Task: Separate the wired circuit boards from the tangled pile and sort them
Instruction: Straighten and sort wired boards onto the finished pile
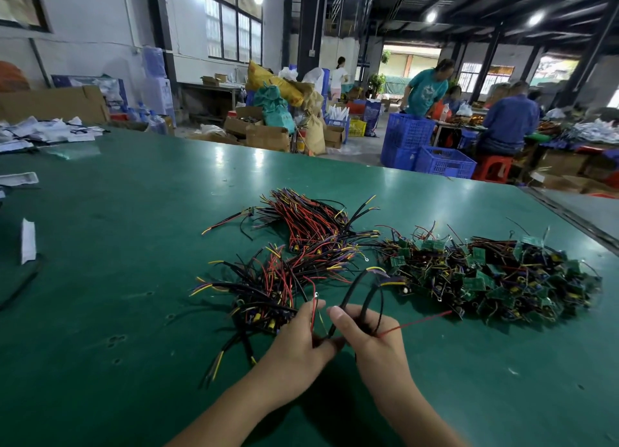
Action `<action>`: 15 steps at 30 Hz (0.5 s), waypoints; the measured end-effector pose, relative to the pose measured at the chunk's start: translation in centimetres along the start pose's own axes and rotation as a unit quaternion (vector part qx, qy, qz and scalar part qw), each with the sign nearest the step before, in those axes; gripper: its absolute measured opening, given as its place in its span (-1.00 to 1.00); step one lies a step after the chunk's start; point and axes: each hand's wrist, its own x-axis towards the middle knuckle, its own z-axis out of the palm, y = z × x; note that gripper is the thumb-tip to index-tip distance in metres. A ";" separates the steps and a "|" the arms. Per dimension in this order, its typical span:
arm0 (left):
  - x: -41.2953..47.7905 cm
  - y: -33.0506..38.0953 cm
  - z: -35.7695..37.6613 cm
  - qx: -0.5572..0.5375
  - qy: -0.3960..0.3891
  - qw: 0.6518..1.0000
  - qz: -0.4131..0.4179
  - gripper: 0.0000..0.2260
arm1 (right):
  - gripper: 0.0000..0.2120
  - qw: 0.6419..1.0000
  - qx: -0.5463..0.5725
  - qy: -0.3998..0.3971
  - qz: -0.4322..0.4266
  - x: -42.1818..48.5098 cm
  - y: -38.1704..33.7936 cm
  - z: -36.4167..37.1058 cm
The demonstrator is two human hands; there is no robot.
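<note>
the green table [134, 245] lies open across its left half and along its near edge beside the left hand [298, 341] and right hand [373, 341], which grip looped wires [354, 287]. wire bundles [311, 232] block the middle, the board pile [495, 279] the right side. papers [43, 131] crowd the far left corner.

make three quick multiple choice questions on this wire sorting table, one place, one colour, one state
1. Where is the tangled board pile from the right hand?
A to its left
B to its right
C under it

2. The table top is
A green
B white
C red

3. The right hand
A lies flat on the table
B grips black cables
C holds scissors

Answers:
1 B, the pile lies off to that hand's right.
2 A, green shows all around the wires.
3 B, its fingers curl round the cables.
</note>
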 end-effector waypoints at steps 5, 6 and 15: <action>-0.5 0.8 0.0 0.056 -0.002 0.996 0.068 -0.90 | -0.77 1.000 -0.023 -0.004 -0.005 0.0 0.2 0.2; -0.5 0.8 -0.1 0.062 0.008 0.996 0.071 -0.91 | -0.78 1.000 -0.025 0.004 -0.001 0.1 0.2 0.1; -1.0 0.8 0.3 0.312 0.066 0.942 0.107 -0.70 | -0.79 0.998 -0.021 0.048 0.039 0.7 0.7 -0.8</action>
